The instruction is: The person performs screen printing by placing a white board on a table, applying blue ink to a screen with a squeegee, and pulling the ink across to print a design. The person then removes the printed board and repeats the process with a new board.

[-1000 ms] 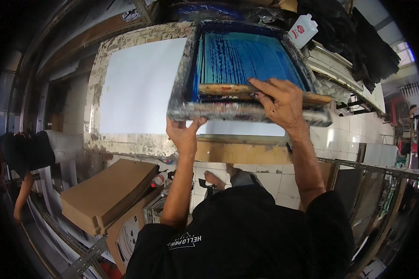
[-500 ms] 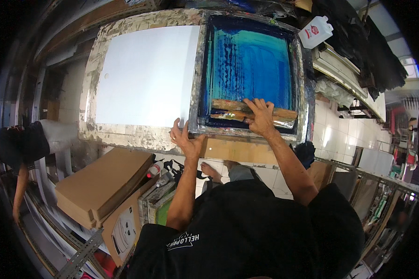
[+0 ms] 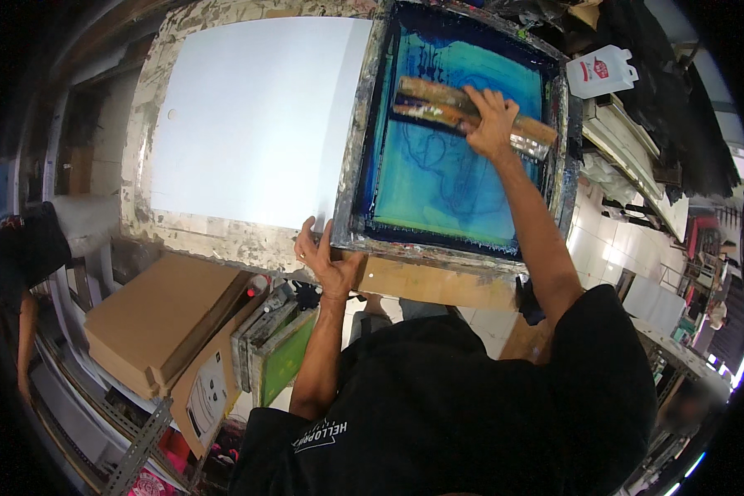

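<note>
My right hand is closed around a wooden squeegee, which lies tilted across the far half of a screen printing frame. Below the squeegee the mesh is thinly coated in blue-green ink, with faint dark line shapes showing through. Darker blue ink lines the inner edges. My left hand rests at the frame's near left corner, fingers spread and thumb along the near edge; it holds nothing I can see. Beside the frame, a large white sheet lies on the paint-spotted table.
A white plastic jug stands past the frame's far right corner. Stacked brown cardboard and a green-meshed frame are at the lower left. Another person's arm shows at the far left. Metal shelving lines the lower left.
My right hand has pushed the squeegee from the near end to the far half of the screen, leaving thinner ink behind. My left hand stays at the corner. The view has shifted slightly.
</note>
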`<state>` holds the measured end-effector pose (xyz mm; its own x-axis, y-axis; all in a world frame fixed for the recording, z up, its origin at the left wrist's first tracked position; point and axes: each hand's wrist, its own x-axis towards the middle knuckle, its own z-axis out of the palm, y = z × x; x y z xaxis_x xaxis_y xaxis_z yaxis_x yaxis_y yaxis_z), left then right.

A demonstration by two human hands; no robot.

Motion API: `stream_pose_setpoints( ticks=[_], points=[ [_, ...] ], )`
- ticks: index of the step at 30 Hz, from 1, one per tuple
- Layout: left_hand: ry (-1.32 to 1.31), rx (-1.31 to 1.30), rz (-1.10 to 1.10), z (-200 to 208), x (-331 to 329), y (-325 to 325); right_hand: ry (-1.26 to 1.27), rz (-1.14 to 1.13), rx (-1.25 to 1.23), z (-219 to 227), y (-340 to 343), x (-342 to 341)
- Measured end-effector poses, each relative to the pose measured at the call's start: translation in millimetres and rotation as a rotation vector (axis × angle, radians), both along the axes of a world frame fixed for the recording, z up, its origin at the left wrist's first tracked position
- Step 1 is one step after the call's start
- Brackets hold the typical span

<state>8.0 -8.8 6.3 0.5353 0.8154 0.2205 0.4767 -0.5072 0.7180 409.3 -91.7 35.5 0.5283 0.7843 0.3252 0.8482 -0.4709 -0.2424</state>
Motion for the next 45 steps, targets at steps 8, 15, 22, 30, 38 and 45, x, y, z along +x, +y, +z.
stream_pose_setpoints(
  ticks=[8,15,22,30,38,45],
  points=[
    [-0.029,-0.026,0.021,5,1,-2,-0.130,0.028,0.067,-15,59,98],
    [-0.069,-0.034,0.017,-4,-4,-4,-0.414,-0.068,0.050,-30,102,164],
    [-0.065,0.015,0.007,-8,-2,0,-0.014,0.007,0.001,-19,113,215],
    [-0.027,-0.019,0.019,-14,-7,-3,-0.278,0.148,0.054,-6,100,174],
    [-0.228,-0.238,0.035,-11,-5,-9,-0.227,0.115,0.051,9,48,79],
    [-0.269,-0.186,0.045,13,2,-8,-0.166,0.058,0.044,34,-23,-41]
  ],
)
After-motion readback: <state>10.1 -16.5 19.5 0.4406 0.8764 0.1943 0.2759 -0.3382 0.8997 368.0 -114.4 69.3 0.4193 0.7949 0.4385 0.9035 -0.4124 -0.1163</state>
